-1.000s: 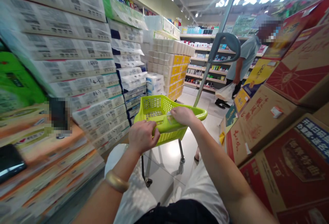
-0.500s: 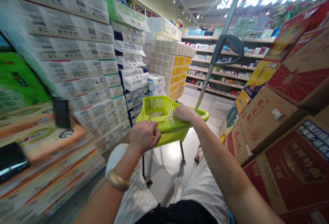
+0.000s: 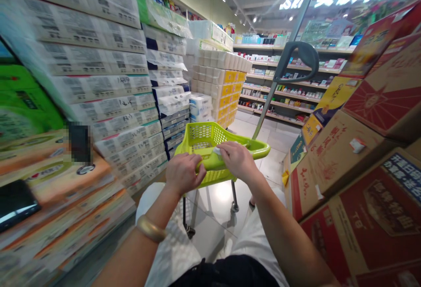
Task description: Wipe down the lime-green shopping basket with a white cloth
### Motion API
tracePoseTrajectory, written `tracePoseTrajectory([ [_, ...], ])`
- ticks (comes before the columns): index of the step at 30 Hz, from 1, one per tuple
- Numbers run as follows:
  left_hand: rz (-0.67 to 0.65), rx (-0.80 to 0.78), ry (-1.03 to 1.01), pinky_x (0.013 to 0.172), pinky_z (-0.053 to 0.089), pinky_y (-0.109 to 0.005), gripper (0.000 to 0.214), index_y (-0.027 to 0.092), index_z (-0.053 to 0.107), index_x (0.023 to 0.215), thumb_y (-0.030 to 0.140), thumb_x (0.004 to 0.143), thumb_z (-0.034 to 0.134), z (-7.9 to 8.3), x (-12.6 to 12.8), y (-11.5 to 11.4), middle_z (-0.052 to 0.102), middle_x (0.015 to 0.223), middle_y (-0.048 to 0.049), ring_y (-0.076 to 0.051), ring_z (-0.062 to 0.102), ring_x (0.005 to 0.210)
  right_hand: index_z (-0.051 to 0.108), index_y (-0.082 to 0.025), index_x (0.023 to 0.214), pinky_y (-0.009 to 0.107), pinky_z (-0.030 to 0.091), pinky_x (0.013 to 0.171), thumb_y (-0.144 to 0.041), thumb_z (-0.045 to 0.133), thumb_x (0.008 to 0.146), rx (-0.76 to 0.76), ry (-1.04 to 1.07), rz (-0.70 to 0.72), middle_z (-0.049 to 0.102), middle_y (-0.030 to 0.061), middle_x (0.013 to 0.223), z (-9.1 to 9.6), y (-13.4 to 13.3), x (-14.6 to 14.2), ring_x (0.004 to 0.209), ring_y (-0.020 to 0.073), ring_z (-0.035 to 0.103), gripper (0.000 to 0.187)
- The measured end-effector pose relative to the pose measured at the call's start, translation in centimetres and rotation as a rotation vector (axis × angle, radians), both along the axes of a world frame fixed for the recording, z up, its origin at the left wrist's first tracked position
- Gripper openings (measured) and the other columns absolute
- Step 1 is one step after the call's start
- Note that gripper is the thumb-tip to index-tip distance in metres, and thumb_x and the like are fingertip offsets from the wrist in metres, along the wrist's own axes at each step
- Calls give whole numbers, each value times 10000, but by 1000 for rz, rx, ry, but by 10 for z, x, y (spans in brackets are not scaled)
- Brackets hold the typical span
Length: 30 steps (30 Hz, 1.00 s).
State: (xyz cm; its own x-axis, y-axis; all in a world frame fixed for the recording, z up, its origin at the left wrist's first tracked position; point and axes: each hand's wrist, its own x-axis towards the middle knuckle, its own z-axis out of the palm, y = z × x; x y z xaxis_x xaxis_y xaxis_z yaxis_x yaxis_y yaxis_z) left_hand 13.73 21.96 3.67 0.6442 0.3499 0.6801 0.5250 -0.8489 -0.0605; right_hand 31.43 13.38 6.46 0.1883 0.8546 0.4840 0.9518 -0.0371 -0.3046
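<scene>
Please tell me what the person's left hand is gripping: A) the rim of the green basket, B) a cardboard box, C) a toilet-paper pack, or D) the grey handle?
A: the left hand is curled over the near rim of the green basket.

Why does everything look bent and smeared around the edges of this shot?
In the head view, wide-angle distortion bows the stacked tissue packs and cardboard cartons; blur smears the lower-left packs; the lime basket near the centre looks sharpest; glare shines off the floor tiles beneath it.
</scene>
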Motion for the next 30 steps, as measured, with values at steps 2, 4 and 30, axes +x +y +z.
tracePoseTrajectory([
  [2,11,-9,-9,585,344,-344,231,199,638,718,297,818,454,0,0,0,645,636,-56,-217,552,612,712,-221,1101,359,409,1051,-259,434,953,53,35,-112,691,50,1186,-6,-8,11,1170,209,587,317],
  [4,15,-14,-20,583,342,-342,234,200,636,710,294,818,450,1,1,-1,644,633,-58,-217,551,611,709,-205,1113,400,380,1085,-254,423,958,105,69,-208,661,73,1243,-11,-14,11,1236,229,541,329],
  [30,0,-56,-13,599,355,-338,258,196,653,740,336,819,452,-1,1,-1,642,643,-61,-207,550,628,685,-267,1125,389,303,1118,-256,444,940,339,82,-63,663,25,1229,-44,-12,-46,1264,198,500,303],
])
